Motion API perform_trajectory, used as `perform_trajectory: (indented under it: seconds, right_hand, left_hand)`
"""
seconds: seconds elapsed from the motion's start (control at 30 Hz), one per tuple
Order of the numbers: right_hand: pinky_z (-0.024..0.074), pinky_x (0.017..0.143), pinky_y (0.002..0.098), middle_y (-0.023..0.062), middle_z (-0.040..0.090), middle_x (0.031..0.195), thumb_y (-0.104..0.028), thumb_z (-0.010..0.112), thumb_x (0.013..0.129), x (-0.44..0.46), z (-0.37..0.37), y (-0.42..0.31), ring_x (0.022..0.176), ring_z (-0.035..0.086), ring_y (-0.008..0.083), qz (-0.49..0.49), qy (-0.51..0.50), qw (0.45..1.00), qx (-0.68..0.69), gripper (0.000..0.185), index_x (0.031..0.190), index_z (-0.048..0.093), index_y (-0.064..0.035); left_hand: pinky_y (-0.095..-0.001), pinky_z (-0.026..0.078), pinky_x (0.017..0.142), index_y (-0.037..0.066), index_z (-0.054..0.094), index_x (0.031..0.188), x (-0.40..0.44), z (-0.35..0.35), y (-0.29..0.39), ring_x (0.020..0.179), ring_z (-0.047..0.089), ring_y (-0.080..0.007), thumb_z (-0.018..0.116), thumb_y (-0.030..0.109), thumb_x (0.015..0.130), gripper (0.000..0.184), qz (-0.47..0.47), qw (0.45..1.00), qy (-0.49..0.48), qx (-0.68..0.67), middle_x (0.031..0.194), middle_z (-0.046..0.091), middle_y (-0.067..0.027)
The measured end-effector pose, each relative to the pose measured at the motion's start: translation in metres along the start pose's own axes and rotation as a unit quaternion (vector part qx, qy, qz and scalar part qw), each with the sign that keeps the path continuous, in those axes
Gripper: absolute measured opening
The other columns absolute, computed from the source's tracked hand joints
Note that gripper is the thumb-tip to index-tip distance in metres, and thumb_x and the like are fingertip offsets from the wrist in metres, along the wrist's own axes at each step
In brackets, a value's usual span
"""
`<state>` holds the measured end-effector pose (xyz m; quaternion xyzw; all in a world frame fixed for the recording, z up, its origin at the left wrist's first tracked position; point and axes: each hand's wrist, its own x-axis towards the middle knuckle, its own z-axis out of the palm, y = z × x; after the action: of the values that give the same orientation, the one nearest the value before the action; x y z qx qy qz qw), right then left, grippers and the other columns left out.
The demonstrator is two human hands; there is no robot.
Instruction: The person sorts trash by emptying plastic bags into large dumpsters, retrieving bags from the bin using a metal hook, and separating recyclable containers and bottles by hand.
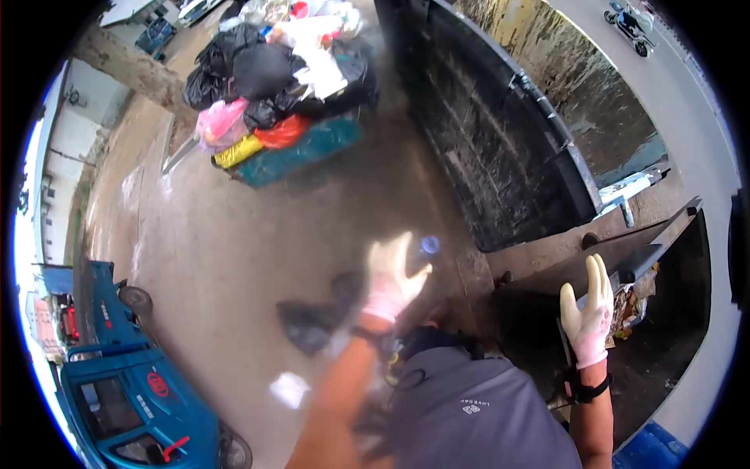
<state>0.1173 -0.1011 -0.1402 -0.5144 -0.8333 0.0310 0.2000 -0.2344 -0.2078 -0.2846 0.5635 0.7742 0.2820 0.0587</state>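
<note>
My left hand [391, 283], in a pale glove with a pinkish cuff, is raised over the pavement. Its thumb and fingers curve about a blurred bottle with a blue cap [430, 245]; most of the bottle's body is hard to make out. On the right, my right hand [587, 309], gloved the same way, has its fingers stretched up and holds nothing. It hovers at the side of a dark bin [672, 313] with crumpled waste [631, 306] inside. Below my left hand lies a black plastic bag [305, 327], with a white scrap [289, 389] on the ground.
Piled black, pink and red rubbish bags [262, 74] rest on a teal container [301, 152] ahead. A large black bin panel [500, 125] rises at centre right against a stained wall [562, 70]. A blue three-wheeled vehicle [144, 406] stands lower left. A scooter [631, 27] is on the road.
</note>
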Motion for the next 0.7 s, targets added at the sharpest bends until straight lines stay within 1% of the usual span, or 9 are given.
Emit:
perform_trajectory:
  seconds: [0.07, 0.13, 0.27, 0.33, 0.4, 0.43, 0.5, 0.6, 0.7]
  right_hand:
    - [0.0394, 0.114, 0.0533, 0.0248, 0.054, 0.147, -0.017, 0.074, 0.088, -0.021, 0.04, 0.038, 0.134, 0.051, 0.0437, -0.029, -0.071, 0.995, -0.06, 0.059, 0.141, 0.054, -0.0006]
    - [0.029, 0.119, 0.06, 0.0153, 0.06, 0.141, -0.026, 0.073, 0.09, -0.037, 0.057, 0.055, 0.136, 0.05, 0.0386, -0.091, -0.153, 0.965, -0.193, 0.048, 0.133, 0.063, -0.0067]
    - [0.0298, 0.118, 0.0591, 0.0085, 0.065, 0.13, -0.02, 0.069, 0.094, -0.038, 0.071, 0.06, 0.129, 0.056, 0.0311, -0.115, -0.116, 0.967, -0.193, 0.036, 0.128, 0.066, -0.0086]
    - [0.0301, 0.118, 0.0592, 0.008, 0.066, 0.129, -0.019, 0.069, 0.094, -0.039, 0.075, 0.063, 0.128, 0.057, 0.0305, -0.123, -0.117, 0.965, -0.2, 0.034, 0.127, 0.066, -0.0091]
    - [0.0315, 0.116, 0.0597, 0.0072, 0.069, 0.127, -0.018, 0.068, 0.095, -0.039, 0.077, 0.061, 0.126, 0.059, 0.0287, -0.124, -0.12, 0.963, -0.208, 0.03, 0.124, 0.066, -0.0095]
    - [0.032, 0.116, 0.0597, 0.0072, 0.069, 0.126, -0.018, 0.068, 0.095, -0.04, 0.078, 0.061, 0.126, 0.059, 0.0285, -0.126, -0.119, 0.962, -0.212, 0.03, 0.124, 0.066, -0.0095]
    - [0.0327, 0.116, 0.0592, 0.0073, 0.07, 0.124, -0.018, 0.066, 0.097, -0.042, 0.081, 0.062, 0.124, 0.061, 0.0276, -0.135, -0.107, 0.961, -0.218, 0.027, 0.122, 0.068, -0.0096]
    - [0.0326, 0.117, 0.0587, 0.0073, 0.071, 0.122, -0.018, 0.065, 0.097, -0.044, 0.083, 0.059, 0.124, 0.062, 0.0268, -0.124, -0.11, 0.959, -0.231, 0.024, 0.12, 0.07, -0.0102]
    - [0.0322, 0.117, 0.0582, 0.0066, 0.072, 0.12, -0.018, 0.064, 0.098, -0.045, 0.083, 0.059, 0.122, 0.064, 0.0257, -0.128, -0.111, 0.957, -0.236, 0.022, 0.118, 0.072, -0.0113]
  left_hand:
    - [-0.0491, 0.04, 0.115, 0.003, 0.057, 0.14, -0.052, -0.002, -0.068, 0.125, 0.06, -0.0387, 0.083, 0.036, 0.078, 0.075, -0.11, 0.993, 0.024, 0.04, 0.132, 0.066, -0.0215]
    - [-0.0464, 0.048, 0.107, 0.002, 0.057, 0.139, -0.112, -0.015, -0.124, 0.122, 0.062, -0.0404, 0.082, 0.034, 0.079, 0.073, -0.258, 0.964, 0.023, 0.052, 0.13, 0.067, -0.0232]
    - [-0.0438, 0.045, 0.112, -0.006, 0.051, 0.145, -0.244, -0.048, -0.194, 0.13, 0.059, -0.0421, 0.083, 0.031, 0.083, 0.079, -0.496, 0.867, 0.05, -0.007, 0.139, 0.06, -0.0318]
    - [-0.0429, 0.047, 0.108, -0.005, 0.045, 0.15, -0.285, -0.074, -0.187, 0.125, 0.062, -0.038, 0.079, 0.027, 0.088, 0.078, -0.589, 0.806, 0.054, -0.02, 0.135, 0.063, -0.029]
    - [-0.0393, 0.054, 0.095, 0.002, 0.059, 0.138, -0.313, -0.091, -0.169, 0.106, 0.071, -0.0304, 0.083, 0.033, 0.083, 0.068, -0.639, 0.751, 0.135, -0.094, 0.117, 0.073, -0.0184]
    - [-0.0397, 0.054, 0.093, 0.002, 0.06, 0.136, -0.318, -0.099, -0.151, 0.101, 0.071, -0.0297, 0.082, 0.034, 0.083, 0.065, -0.674, 0.703, 0.192, -0.12, 0.114, 0.074, -0.0169]
    - [-0.0398, 0.054, 0.092, 0.002, 0.062, 0.135, -0.349, -0.102, -0.149, 0.1, 0.071, -0.0289, 0.081, 0.035, 0.084, 0.063, -0.686, 0.671, 0.235, -0.153, 0.112, 0.074, -0.0165]
    - [-0.0408, 0.055, 0.091, 0.003, 0.063, 0.133, -0.389, -0.099, -0.144, 0.1, 0.072, -0.0297, 0.079, 0.034, 0.085, 0.06, -0.691, 0.645, 0.281, -0.166, 0.113, 0.075, -0.0175]
    - [-0.0414, 0.055, 0.092, 0.003, 0.062, 0.134, -0.409, -0.102, -0.14, 0.101, 0.072, -0.031, 0.079, 0.035, 0.085, 0.061, -0.711, 0.656, 0.235, -0.095, 0.114, 0.074, -0.0183]
